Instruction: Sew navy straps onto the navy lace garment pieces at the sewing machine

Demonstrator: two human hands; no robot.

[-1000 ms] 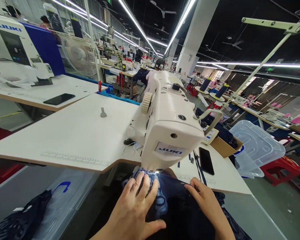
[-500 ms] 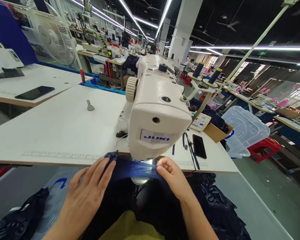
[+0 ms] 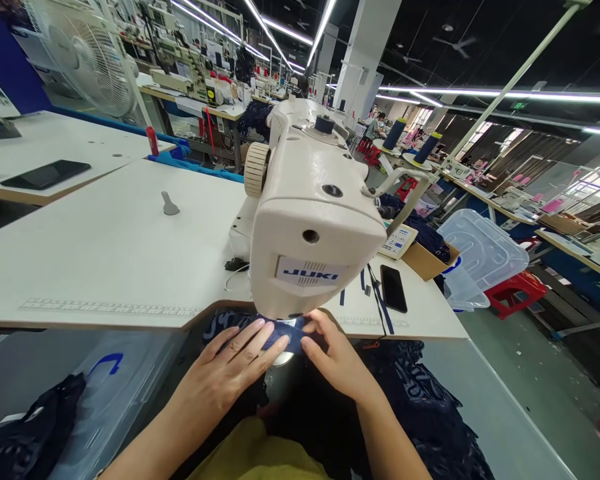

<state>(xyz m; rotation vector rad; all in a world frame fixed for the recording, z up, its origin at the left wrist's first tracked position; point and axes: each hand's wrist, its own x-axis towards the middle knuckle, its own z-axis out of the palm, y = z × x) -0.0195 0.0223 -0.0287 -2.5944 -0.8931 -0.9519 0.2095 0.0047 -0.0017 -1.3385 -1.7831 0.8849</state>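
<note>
Under the head of the white sewing machine (image 3: 313, 220), a strip of dark blue fabric (image 3: 293, 339) lies over the round plate, its middle lit by the machine lamp. My left hand (image 3: 225, 367) rests flat on the fabric's left part, fingers stretched out and pointing right. My right hand (image 3: 337, 357) pinches the right end of the strip between thumb and fingers. Patterned navy cloth (image 3: 220, 323) shows behind my left fingers. The needle is hidden behind the machine head.
A white table (image 3: 105, 247) spreads to the left with a small grey metal piece (image 3: 169, 204). On the right lie a phone (image 3: 393, 289) and dark blue strips (image 3: 380, 303). Navy garments (image 3: 425, 407) hang at lower right. A clear plastic bin (image 3: 125, 380) stands at lower left.
My left hand has slid right, closer to my right hand, and the fabric between them is shorter and less stretched. My right hand keeps its pinch. The view has shifted slightly.
</note>
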